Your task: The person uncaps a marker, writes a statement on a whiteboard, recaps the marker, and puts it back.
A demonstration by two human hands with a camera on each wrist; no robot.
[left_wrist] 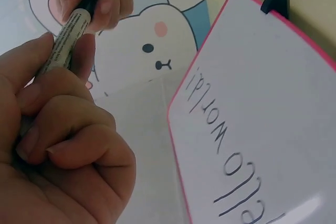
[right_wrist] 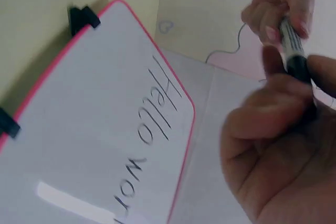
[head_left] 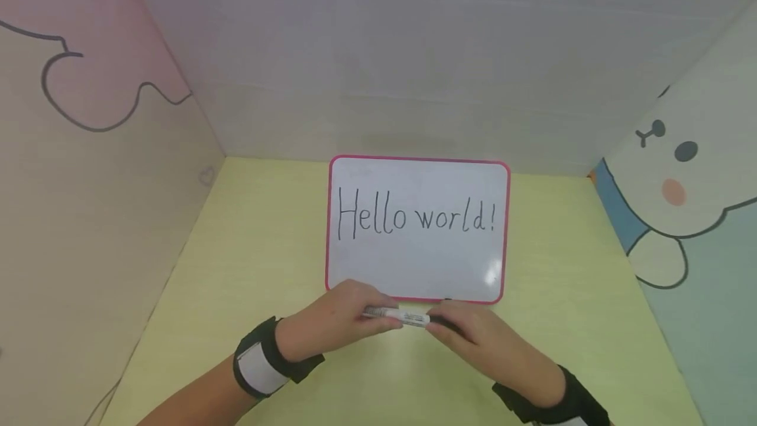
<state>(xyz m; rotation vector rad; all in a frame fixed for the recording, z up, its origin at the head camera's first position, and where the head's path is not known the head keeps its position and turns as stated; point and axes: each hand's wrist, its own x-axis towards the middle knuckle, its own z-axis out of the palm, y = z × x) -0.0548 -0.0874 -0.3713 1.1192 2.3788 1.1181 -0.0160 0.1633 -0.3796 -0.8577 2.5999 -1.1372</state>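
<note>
A white whiteboard marker [head_left: 408, 317] with small print on its barrel lies level between both hands, in front of the whiteboard's near edge. My left hand [head_left: 345, 314] grips the barrel, fingers curled round it in the left wrist view. At the other end, my right hand [head_left: 481, 334] holds the black cap [right_wrist: 298, 69] with thumb and fingers. The cap sits against the barrel. Just beyond the hands, the pink-rimmed whiteboard [head_left: 414, 261] bears "Hello world!" in thin dark letters.
The board stands on a pale yellow table [head_left: 266, 235] and has black clips [left_wrist: 275, 4] on its lower edge. A grey-white back wall [head_left: 384, 71] and side walls with cartoon drawings [head_left: 674, 169] enclose the table. Each wrist wears a black strap [head_left: 260, 360].
</note>
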